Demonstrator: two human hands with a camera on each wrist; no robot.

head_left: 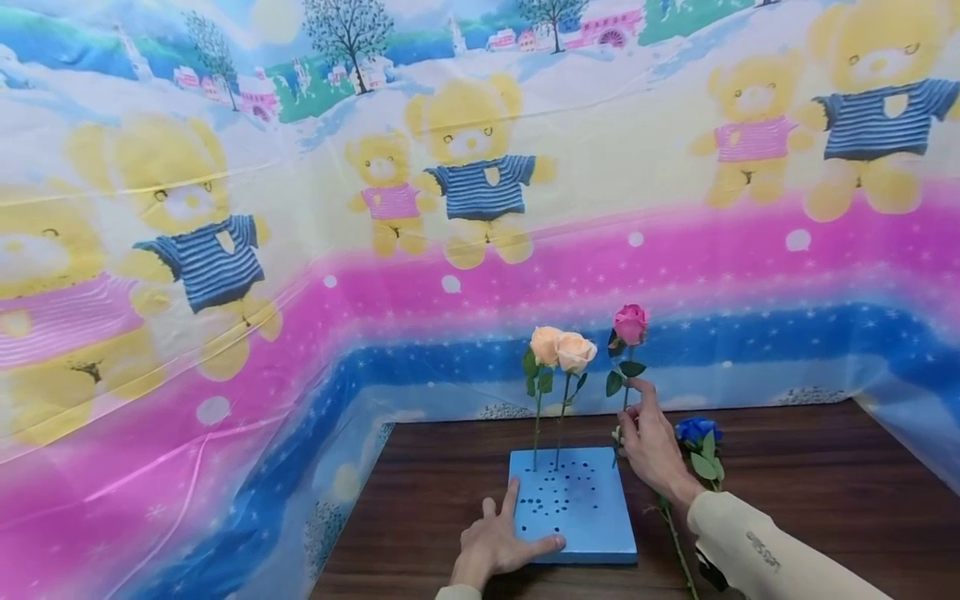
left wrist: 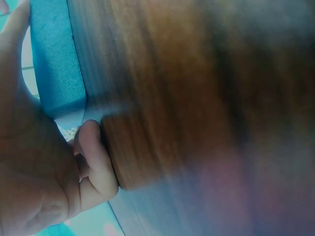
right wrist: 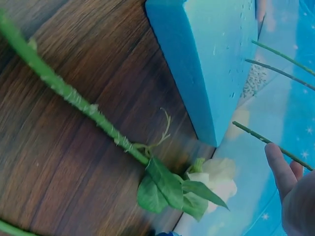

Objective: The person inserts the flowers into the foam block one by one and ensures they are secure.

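My right hand (head_left: 651, 446) pinches the green stem of a pink rose (head_left: 630, 323), which stands nearly upright. In the right wrist view, the stem's lower end (right wrist: 241, 127) is bare, close beside the top face of a light blue foam block (right wrist: 182, 59). My left hand (head_left: 495, 542) rests at the block's near left corner in the head view, thumb over the top and forefinger along the left side. Two peach roses, one left (head_left: 546, 345) and one right (head_left: 576, 352), stand in the block's far part. Several small holes dot its top.
A blue rose (head_left: 697, 429) lies on the dark wooden table (head_left: 420, 475), right of my right hand. A white rose (right wrist: 219, 179) with green leaves lies beside the block. Behind the table hangs a cloth (head_left: 480, 308) printed with bears.
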